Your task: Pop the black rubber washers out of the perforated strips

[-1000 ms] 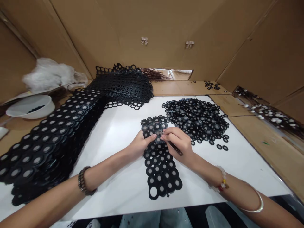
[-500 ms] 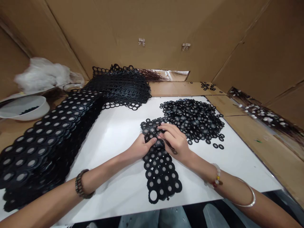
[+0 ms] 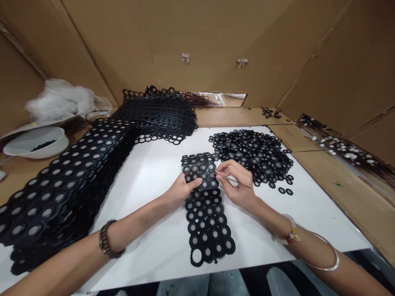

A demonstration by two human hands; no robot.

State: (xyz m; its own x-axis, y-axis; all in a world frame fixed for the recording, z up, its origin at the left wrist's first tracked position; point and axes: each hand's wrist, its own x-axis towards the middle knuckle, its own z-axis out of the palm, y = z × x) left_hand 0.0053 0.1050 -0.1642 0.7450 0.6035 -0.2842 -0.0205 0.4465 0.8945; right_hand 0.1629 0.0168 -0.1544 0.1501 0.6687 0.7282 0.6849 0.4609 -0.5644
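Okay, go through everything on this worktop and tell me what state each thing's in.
Left hand: thumb on the black strip, fingers partly hidden
Right hand: fingertips close together at the strip's right edge
Black strip: on the white board, near-left ring white-centred
Loose rings: heaped
Grey-centred strips: stacked
Ring mesh: piled
Bowl: upright, dark pieces inside
Clear plastic: crumpled

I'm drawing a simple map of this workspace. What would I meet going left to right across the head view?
White bowl, dark beaded bracelet, left hand, panel of linked black rings, right hand, clear-beaded bracelet, silver bangle.
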